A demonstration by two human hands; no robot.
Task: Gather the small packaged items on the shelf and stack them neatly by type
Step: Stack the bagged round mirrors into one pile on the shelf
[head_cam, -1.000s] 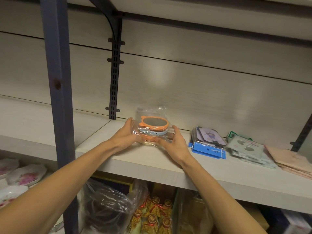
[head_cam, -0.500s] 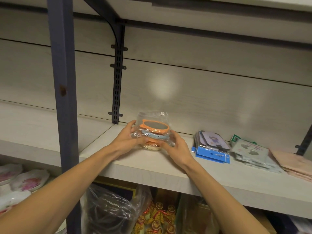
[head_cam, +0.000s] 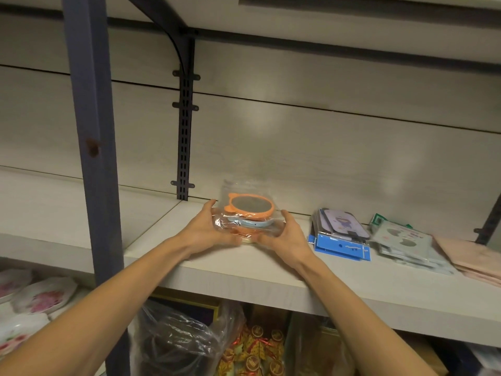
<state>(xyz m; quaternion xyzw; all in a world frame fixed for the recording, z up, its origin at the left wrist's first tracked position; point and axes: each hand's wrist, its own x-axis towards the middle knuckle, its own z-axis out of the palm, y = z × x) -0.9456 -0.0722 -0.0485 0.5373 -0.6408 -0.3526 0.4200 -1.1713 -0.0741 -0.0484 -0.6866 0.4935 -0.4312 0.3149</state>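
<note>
A pale wooden shelf point(head_cam: 217, 270) backed by grey panelling holds a small stack of bagged mirrors point(head_cam: 248, 217), orange on top, near its middle. The left hand point(head_cam: 206, 232) and right hand point(head_cam: 284, 240) cup the stack from either side, fingers curled round the plastic. To the right lie blue-carded packets point(head_cam: 340, 236), then flat grey packets point(head_cam: 401, 240).

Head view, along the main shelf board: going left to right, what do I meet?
Left hand → stack of bagged round mirrors, held between both hands → right hand → pile with blue cards → grey-green packets → pink flat packets.
</note>
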